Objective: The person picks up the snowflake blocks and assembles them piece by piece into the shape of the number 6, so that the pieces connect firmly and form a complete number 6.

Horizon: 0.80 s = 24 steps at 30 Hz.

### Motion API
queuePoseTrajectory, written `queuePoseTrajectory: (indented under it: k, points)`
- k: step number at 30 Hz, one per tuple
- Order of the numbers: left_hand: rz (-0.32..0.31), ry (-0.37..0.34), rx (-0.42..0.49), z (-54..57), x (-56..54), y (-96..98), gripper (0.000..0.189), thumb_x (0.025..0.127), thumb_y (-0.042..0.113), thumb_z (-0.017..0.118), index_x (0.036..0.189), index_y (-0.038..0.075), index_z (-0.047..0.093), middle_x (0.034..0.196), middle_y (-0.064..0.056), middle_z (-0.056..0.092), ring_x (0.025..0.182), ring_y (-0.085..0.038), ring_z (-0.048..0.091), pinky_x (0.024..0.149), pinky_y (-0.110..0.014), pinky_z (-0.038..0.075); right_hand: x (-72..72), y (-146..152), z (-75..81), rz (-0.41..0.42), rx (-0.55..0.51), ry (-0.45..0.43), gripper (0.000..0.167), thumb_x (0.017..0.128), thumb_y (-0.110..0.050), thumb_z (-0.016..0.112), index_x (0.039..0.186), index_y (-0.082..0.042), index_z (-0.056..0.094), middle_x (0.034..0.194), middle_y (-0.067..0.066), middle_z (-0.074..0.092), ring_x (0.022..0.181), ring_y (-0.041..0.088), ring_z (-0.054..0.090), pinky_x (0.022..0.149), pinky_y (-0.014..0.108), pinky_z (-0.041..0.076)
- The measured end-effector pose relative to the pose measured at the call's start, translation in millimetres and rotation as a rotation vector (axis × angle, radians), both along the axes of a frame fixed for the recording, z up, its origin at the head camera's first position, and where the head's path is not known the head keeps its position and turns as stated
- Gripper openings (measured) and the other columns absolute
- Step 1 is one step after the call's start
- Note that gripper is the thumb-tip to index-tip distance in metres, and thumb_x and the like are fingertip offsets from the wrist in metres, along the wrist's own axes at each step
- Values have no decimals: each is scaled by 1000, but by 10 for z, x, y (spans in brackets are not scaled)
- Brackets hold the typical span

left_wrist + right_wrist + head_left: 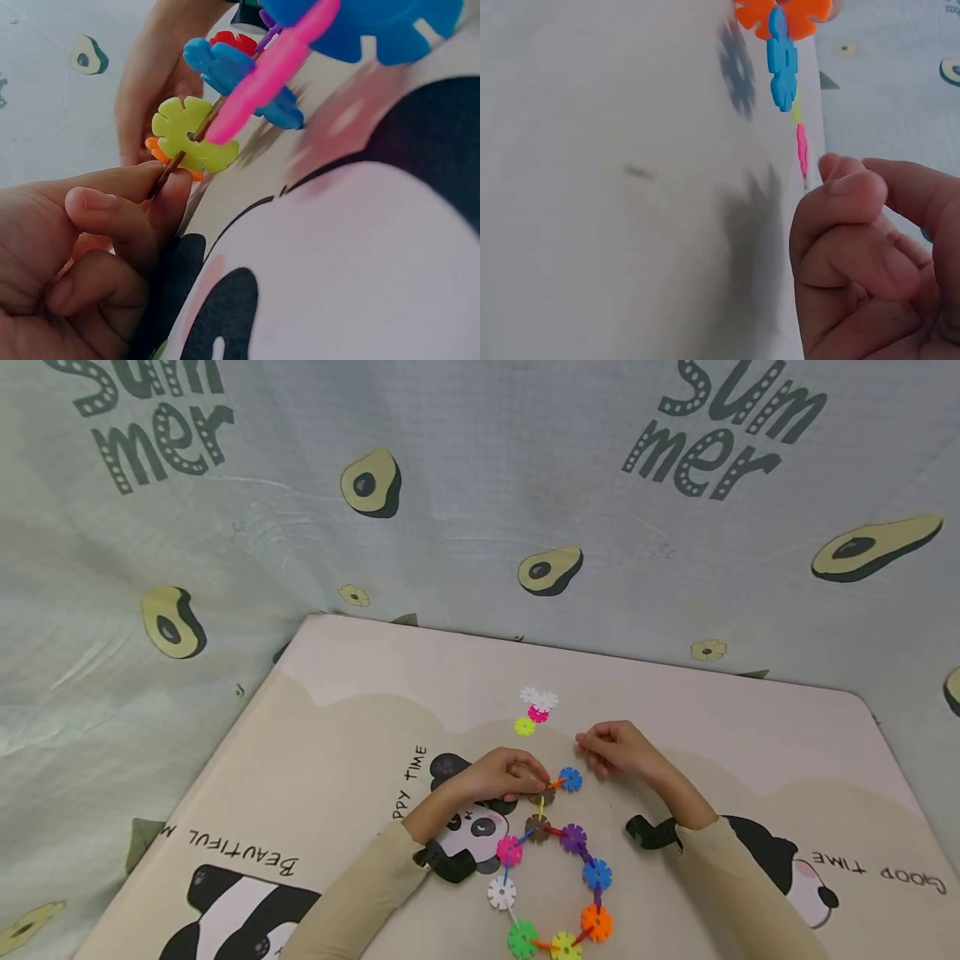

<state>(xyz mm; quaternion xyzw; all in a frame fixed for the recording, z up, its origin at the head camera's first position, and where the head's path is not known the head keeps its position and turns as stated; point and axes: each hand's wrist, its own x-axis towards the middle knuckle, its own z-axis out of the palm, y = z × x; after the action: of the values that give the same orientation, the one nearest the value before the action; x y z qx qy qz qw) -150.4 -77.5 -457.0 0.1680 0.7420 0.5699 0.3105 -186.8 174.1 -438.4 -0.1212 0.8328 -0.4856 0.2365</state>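
My left hand [510, 775] pinches a brown notched plastic disc [166, 174] by its edge, between thumb and fingers. Joined to that disc are an edge-on orange disc [557, 783] with a flat blue disc [571, 779] beyond it, and an edge-on yellow disc [542, 807] leading to a ring of interlocked discs. The ring includes a second brown disc [537, 828], a purple disc [573, 838] and a green disc [522, 939]. Just right of the blue disc, my right hand [618, 748] hovers with loosely bent fingers; nothing shows between them.
Behind the hands lie loose discs: white discs [542, 700], a pink disc [537, 715] and a yellow disc [525, 727]. A panda-print cover [360, 735] lies over the table, whose far edge meets an avocado-print curtain [450, 552].
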Motion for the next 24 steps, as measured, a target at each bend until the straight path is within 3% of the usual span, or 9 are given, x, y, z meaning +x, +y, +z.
queuePoseTrajectory:
  k: [6,14,24]
  points:
    - [0,-23,21,-2,-10,-45,19,93,9,66,107,-3,68,63,2,60,46,-6,43,47,-18,31,-159,-187,-23,-70,11,94,25,97,-20,62,100,5,65,65,4,56,57,13,46,53,23,40]
    - [-35,-26,28,-14,-30,-76,19,92,7,66,108,-4,68,62,2,60,45,-6,42,48,-18,32,-368,-383,-107,-94,-1,194,26,93,-13,66,110,6,64,84,9,60,64,13,52,57,22,46]
    - [-64,-29,42,-36,-53,-107,18,93,5,65,107,-6,67,66,1,63,46,-7,42,47,-18,33,-543,-507,-144,-60,63,272,34,90,-9,69,121,4,64,78,8,54,65,15,43,58,24,34]
